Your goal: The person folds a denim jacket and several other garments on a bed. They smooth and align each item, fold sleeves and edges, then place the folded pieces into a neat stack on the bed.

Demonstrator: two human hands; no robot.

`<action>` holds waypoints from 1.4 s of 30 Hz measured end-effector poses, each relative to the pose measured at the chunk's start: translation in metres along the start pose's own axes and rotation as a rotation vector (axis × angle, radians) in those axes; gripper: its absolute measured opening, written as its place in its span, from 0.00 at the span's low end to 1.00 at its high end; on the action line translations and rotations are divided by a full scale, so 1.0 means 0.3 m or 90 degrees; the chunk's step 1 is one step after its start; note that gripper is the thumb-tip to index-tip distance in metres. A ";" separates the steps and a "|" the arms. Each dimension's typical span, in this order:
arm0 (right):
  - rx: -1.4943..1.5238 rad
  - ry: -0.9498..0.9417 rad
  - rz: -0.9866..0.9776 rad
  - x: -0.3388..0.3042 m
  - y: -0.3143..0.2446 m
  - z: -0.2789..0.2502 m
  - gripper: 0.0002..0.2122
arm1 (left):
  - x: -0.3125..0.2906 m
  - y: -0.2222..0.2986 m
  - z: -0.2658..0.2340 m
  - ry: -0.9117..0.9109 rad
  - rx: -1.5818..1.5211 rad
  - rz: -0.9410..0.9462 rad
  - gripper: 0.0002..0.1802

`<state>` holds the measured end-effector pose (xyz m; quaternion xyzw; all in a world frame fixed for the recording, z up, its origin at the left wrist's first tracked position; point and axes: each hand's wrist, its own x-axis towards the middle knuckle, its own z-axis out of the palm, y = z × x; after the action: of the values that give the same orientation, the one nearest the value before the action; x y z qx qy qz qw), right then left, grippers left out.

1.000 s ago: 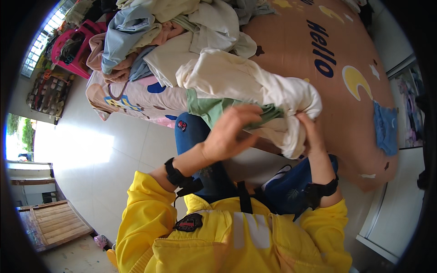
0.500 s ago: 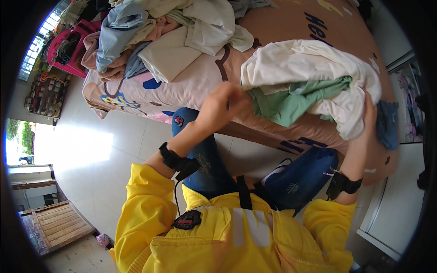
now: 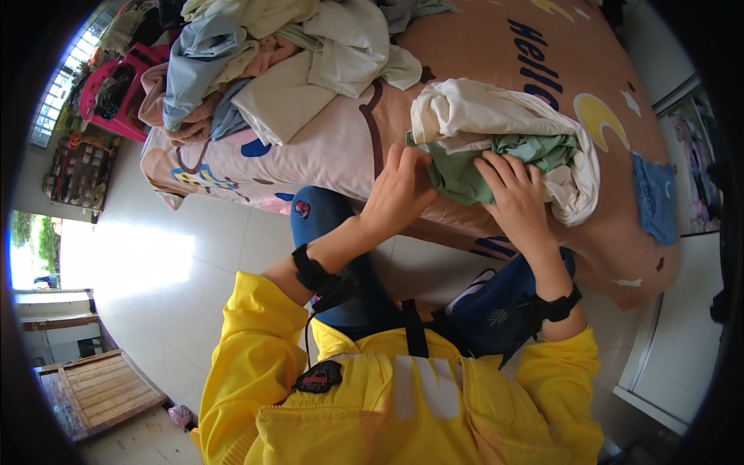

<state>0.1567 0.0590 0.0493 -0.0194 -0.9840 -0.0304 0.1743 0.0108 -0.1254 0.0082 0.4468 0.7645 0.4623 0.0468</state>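
A cream-white garment [image 3: 496, 105] lies bunched on the bed in front of me, its folds curving round a piece of green cloth [image 3: 457, 172]. At the green cloth's left edge my left hand [image 3: 399, 186] is closed, its bent fingers pinching the edge; the thumb side is partly hidden. My right hand [image 3: 518, 194] rests on top of the green cloth, fingers spread and slightly curved. Whether the green cloth is part of the white garment or a separate piece, I cannot tell.
The patterned brown-and-pink bedcover [image 3: 480, 46] bears a heap of clothes [image 3: 287, 101] at the far left. Small folded denim [image 3: 656, 198] lies at the bed's right side. A pink chair [image 3: 116, 89] stands beyond the heap. A white cabinet [image 3: 666, 325] flanks the right.
My right hand has left the white garment's right end and moved left onto the green cloth. The white bundle is more compact. My left hand has come to the green edge.
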 end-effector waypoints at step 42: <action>-0.082 0.200 0.146 -0.001 0.087 0.073 0.05 | -0.010 -0.392 -0.632 0.193 0.370 -0.023 0.34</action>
<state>0.1507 0.0866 0.0299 -0.1371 -0.9322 -0.0757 0.3264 -0.1547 -0.2741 0.0269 0.3538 0.8705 0.2852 -0.1887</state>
